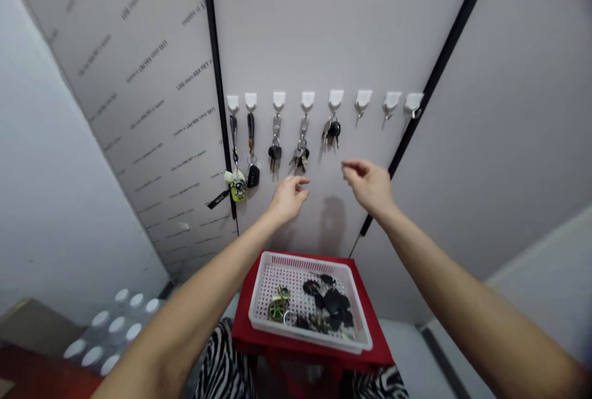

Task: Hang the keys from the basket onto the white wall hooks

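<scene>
My left hand (289, 197) is raised before the white wall panel, just below a bunch of keys (301, 155) on a hook. Its thumb and fingers are apart, with nothing seen between them. My right hand (369, 184) is held up to the right, below and right of another key bunch (332, 131). Its fingers are bent loosely, and no object shows in them. Farther left hang keys with black heads (275, 152), a black car key (253, 175) on a dark strap and a yellow-green key charm (238, 187).
White adhesive hooks (364, 98) run in a row; the three on the right carry nothing. Below, a white plastic basket (256, 300) of keys and keyrings stands on a red stool (243, 328) between zebra-striped legs (226, 365). White-capped bottles (116, 325) are at lower left.
</scene>
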### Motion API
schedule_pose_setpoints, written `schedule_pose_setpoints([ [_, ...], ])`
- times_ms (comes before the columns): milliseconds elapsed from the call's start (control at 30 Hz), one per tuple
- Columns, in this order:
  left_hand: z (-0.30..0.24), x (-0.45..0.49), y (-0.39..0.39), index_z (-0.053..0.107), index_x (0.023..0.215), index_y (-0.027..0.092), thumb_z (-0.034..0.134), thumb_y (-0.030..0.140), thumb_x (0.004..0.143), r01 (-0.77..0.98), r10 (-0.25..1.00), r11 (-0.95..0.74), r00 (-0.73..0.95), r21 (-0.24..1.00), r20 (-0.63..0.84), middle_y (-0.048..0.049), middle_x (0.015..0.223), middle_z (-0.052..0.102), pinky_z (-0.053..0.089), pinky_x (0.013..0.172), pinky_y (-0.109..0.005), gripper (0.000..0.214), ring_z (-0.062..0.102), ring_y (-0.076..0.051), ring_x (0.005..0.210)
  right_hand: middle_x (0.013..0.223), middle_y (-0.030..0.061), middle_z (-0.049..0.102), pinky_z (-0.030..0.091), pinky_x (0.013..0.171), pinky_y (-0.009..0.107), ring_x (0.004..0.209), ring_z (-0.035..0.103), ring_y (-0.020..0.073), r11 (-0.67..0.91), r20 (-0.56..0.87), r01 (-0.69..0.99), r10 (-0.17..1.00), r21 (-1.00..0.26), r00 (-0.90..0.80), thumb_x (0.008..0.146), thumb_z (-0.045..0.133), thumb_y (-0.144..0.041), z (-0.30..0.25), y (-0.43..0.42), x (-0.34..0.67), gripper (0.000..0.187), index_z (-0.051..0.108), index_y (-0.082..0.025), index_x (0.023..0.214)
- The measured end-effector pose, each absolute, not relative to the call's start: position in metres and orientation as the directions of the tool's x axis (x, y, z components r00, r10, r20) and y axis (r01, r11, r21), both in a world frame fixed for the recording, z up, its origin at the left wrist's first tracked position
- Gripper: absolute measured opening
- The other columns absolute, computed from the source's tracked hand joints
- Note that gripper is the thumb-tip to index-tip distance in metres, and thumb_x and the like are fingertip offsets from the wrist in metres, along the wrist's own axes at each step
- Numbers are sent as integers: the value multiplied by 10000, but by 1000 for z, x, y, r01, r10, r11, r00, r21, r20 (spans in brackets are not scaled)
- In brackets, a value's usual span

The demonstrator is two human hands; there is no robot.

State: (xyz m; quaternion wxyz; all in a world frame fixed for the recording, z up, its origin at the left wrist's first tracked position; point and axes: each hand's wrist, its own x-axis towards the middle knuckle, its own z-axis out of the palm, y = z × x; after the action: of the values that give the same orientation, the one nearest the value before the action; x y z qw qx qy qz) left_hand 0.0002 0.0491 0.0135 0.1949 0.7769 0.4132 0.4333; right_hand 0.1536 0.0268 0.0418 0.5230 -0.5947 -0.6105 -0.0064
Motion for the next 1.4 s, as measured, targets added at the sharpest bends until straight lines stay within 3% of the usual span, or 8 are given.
schedule_pose_setpoints([
  [100, -49, -11, 30, 513, 865, 125, 431, 139, 633, 508, 886, -459, 320, 728, 335, -35, 808, 549, 390, 683, -228, 246, 492, -96, 699, 754, 59, 604, 385, 630, 227, 664, 527, 121, 242, 411, 786, 911, -569, 17, 639, 403, -232, -31, -9, 151, 239, 576, -128, 766],
  [233, -112, -10, 1, 529, 834, 140, 418, 135, 628, 597, 884, -424, 438, 681, 167, -33, 811, 552, 383, 692, -236, 234, 486, -109, 712, 746, 54, 597, 359, 651, 239, 703, 507, 139, 205, 172, 891, 974, -405, -146, 656, 397, -215, -103, -45, 145, 213, 577, -158, 754],
  [400, -141, 3, -19, 507, 881, 176, 404, 131, 631, 596, 779, -580, 604, 555, 166, -26, 874, 524, 336, 765, -236, 275, 444, -127, 828, 804, 52, 570, 294, 700, 275, 810, 444, 177, 159, 183, 975, 974, -153, -130, 671, 394, -206, -132, -58, 143, 215, 564, -182, 800],
  [567, -151, 8, -19, 499, 875, 174, 416, 93, 593, 630, 761, -613, 633, 477, 141, -32, 855, 506, 334, 748, -238, 305, 426, -139, 830, 762, 35, 575, 254, 701, 281, 759, 449, 160, 173, 189, 981, 970, -91, -154, 703, 349, -209, -136, -59, 142, 224, 559, -194, 780],
  [800, -156, 0, -10, 530, 666, 155, 389, 115, 623, 632, 864, -440, 492, 638, 108, 0, 670, 506, 361, 619, -203, 153, 453, -99, 644, 742, 42, 580, 236, 701, 286, 741, 451, 158, 203, 182, 974, 966, -105, -182, 715, 330, -224, -132, -63, 141, 241, 557, -193, 789],
  [1133, -151, 2, -16, 547, 647, 168, 435, 113, 595, 537, 828, -469, 544, 701, 137, 2, 706, 499, 351, 650, -207, 135, 451, -101, 685, 735, 44, 581, 246, 721, 302, 746, 456, 163, 197, 196, 969, 966, -147, -166, 704, 351, -219, -131, -66, 140, 224, 562, -197, 777],
  [1300, -146, 4, -10, 526, 612, 124, 446, 109, 580, 309, 918, -188, 392, 932, 55, 11, 612, 508, 363, 606, -202, 87, 460, -86, 607, 789, 33, 578, 284, 723, 293, 776, 465, 156, 202, 251, 923, 960, -328, -121, 694, 369, -224, -128, -66, 143, 215, 554, -196, 800],
  [1400, -139, 6, -8, 516, 588, 110, 467, 127, 570, 195, 917, -63, 399, 979, -21, 27, 542, 493, 361, 570, -199, 55, 448, -76, 547, 799, 32, 574, 323, 712, 272, 776, 476, 146, 232, 282, 826, 955, -514, -92, 683, 383, -241, -124, -66, 141, 208, 557, -185, 782],
])
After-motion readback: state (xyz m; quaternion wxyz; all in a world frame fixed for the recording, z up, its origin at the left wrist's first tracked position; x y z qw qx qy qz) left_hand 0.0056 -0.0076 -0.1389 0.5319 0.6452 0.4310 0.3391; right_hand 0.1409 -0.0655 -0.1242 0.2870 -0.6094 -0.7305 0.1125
